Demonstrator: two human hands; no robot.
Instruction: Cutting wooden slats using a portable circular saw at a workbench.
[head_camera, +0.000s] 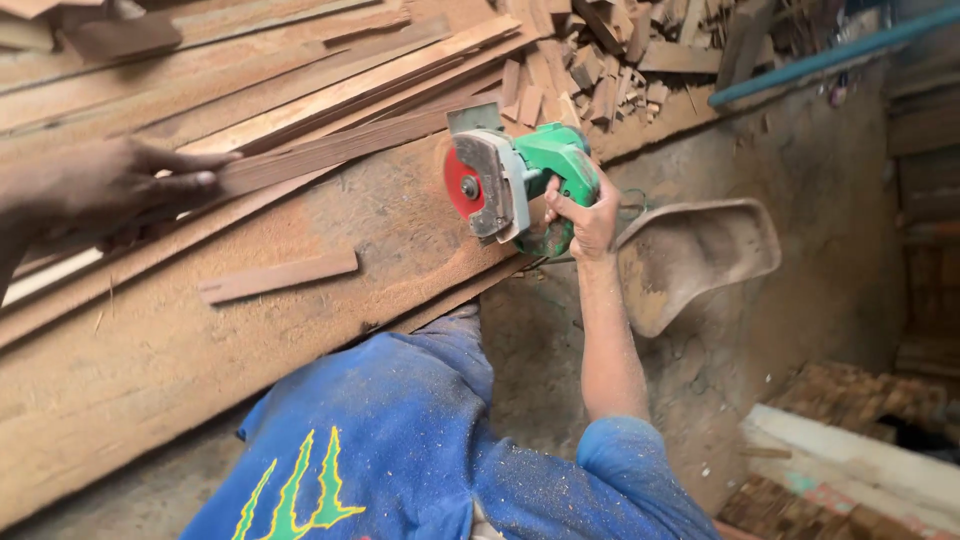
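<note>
Blue-sleeved right hand grips the green circular saw at the workbench edge, while the left hand presses flat, fingers spread, on the wooden strip, best kept pinned well clear of the red blade.

We see no packages, labels, signs or screens here. The nearest thing to one is a printed emblem of jagged yellow-green strokes on the blue shirt, low in the view near the bottom edge.
</note>
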